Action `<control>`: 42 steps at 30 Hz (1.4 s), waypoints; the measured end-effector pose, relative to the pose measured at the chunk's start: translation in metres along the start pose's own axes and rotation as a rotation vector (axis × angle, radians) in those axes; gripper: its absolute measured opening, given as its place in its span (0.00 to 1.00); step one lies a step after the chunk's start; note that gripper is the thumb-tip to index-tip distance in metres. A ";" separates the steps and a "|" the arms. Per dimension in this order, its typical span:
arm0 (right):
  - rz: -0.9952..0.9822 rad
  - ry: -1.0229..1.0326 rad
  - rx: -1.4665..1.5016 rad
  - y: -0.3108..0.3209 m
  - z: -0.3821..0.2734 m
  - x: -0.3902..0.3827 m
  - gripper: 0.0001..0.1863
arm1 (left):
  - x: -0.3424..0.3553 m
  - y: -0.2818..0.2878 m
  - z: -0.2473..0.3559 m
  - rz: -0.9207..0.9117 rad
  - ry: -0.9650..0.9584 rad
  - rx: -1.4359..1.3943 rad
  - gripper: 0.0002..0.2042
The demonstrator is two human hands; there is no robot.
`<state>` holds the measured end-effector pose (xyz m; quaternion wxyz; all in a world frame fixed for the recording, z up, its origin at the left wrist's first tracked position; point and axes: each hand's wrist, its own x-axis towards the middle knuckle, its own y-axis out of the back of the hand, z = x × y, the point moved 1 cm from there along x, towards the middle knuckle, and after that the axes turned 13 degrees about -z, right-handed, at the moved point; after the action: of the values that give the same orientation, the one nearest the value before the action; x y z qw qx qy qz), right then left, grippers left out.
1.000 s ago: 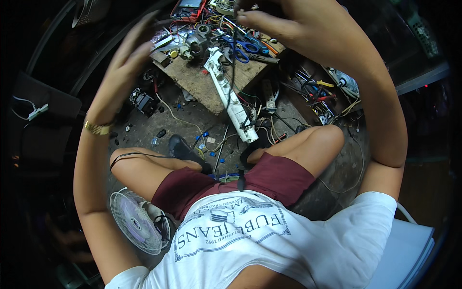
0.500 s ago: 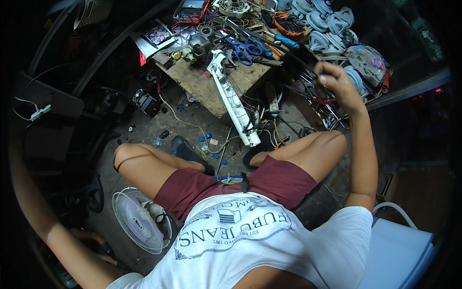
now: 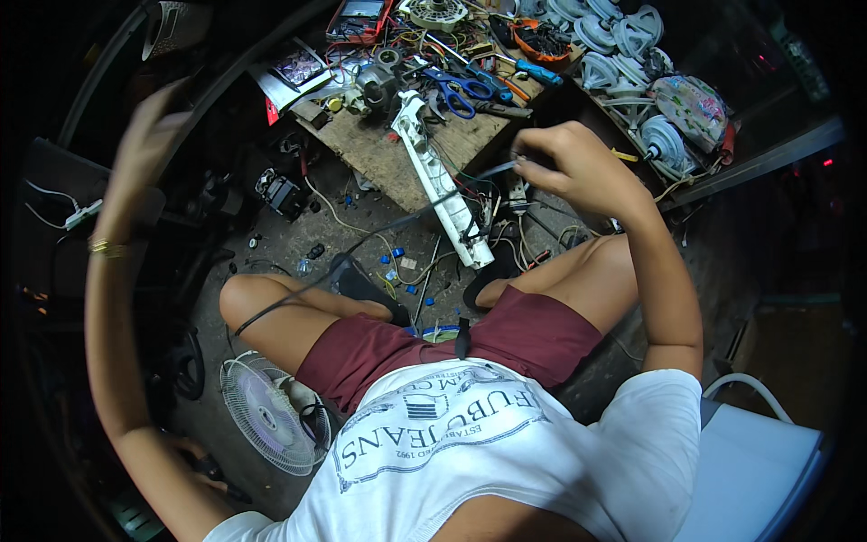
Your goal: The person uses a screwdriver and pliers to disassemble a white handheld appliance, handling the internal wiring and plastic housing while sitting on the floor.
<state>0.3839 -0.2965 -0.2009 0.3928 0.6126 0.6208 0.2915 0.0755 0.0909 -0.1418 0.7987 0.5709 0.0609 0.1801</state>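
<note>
At the right of the workbench, my right hand (image 3: 569,167) is closed on a dark cord (image 3: 348,239), which slopes down across my left knee. Raised at the upper left, my left hand (image 3: 144,154) is motion-blurred, its fingers extended, with nothing visible in them. Behind the cord, a long white plastic part (image 3: 429,176) leans over the front edge of the cluttered wooden bench (image 3: 357,158), among loose wires. Blue-handled scissors (image 3: 456,95) and a grey metal housing (image 3: 370,90) lie on the bench.
A white fan (image 3: 266,415) stands beside my left leg. Pale plastic wheel-like parts (image 3: 637,41) are heaped at upper right. Small blue bits (image 3: 397,253), wires and a motor (image 3: 280,190) litter the floor. A white panel (image 3: 750,461) is at lower right.
My left hand left view at the far left, then came back, raised. My right hand came down from the top and moved leftward with the cord, which now stretches diagonally across the middle.
</note>
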 end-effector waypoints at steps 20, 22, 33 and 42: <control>0.073 -0.375 0.474 -0.087 0.245 -0.128 0.09 | 0.026 0.082 -0.053 0.132 0.070 -1.157 0.20; 0.105 -0.382 0.547 -0.087 0.241 -0.135 0.10 | -0.016 0.105 -0.144 0.410 0.319 -1.067 0.21; 0.091 0.055 0.493 -0.063 0.086 -0.025 0.11 | -0.080 0.016 -0.146 0.308 0.669 0.516 0.27; 0.497 0.349 -0.065 -0.024 0.002 0.036 0.15 | 0.067 -0.161 0.242 -0.302 -0.325 -0.502 0.29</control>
<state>0.3751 -0.2631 -0.2265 0.2161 0.6735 0.5005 0.4992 0.2463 -0.1462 -0.2026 0.9314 0.3620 -0.0298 -0.0244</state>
